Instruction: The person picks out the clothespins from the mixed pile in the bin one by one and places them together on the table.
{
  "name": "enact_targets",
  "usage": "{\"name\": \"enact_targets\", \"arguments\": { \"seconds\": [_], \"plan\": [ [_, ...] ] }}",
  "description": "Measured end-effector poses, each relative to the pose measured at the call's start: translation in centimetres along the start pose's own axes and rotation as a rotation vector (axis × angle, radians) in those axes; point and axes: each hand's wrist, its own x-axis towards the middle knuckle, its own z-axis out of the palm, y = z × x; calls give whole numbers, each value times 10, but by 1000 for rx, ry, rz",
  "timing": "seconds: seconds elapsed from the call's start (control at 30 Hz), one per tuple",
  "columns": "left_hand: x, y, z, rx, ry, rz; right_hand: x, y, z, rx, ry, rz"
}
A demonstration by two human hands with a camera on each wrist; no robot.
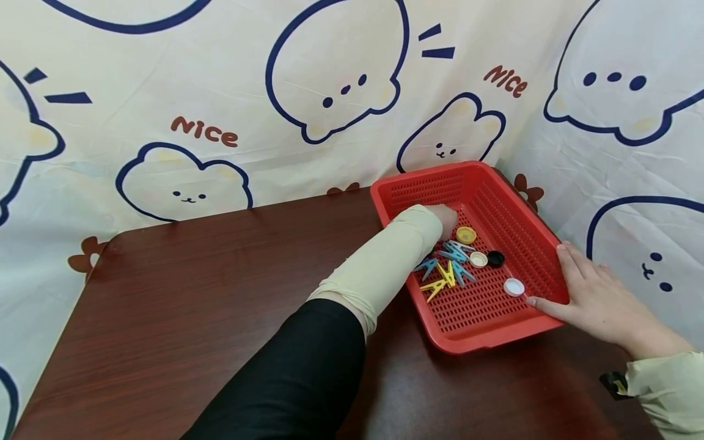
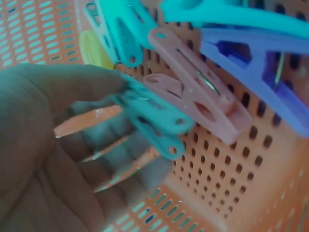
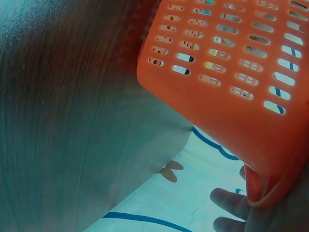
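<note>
One turquoise clip (image 2: 157,112), pinched in our left hand (image 1: 450,221) inside the basket's (image 1: 467,346) left edge, could snag the pink clip (image 2: 190,89) if our right hand (image 1: 599,296), clamped on the right rim, lets the basket shift.

A blue-green clothespin (image 2: 159,112) — pinched at one end — is inside the slotted red basket (image 1: 514,226).

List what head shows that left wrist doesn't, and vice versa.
Head only: the right hand gripping the rim of the red basket, the black cap, and the dark wooden table.

Left wrist only: the palm side of the left hand, with thumb and fingers pinching a blue-green clothespin.

Both: part of the left hand, the basket's perforated inside, and several other clothespins.
</note>
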Motion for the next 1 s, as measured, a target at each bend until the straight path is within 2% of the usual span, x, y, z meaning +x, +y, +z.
{"name": "enact_targets", "arguments": {
  "seconds": [0.1,0.17,0.23,0.3,0.47,0.63,0.73,1.0],
  "plan": [
    [-11,-2,-4,-162,31,53,0,1,2,5,-12,-1],
    [-21,-3,-10,-369,55,101,-1,2,2,1,-5,-2],
    [-24,-4,-16,-567,47,127,-1,2,1,-6,-2,-2],
    [-24,-4,-20,-746,34,124,-1,1,1,-15,10,-1],
    [-27,-9,-22,-1112,46,115,1,0,2,-5,11,5],
    [-33,-19,-24,-1485,57,153,3,0,2,2,-7,10],
    [-37,-23,-26,-1629,55,170,2,0,2,-3,-12,9],
    [-48,-27,-30,-1799,75,217,2,0,0,-9,1,-4]
  ]
}}
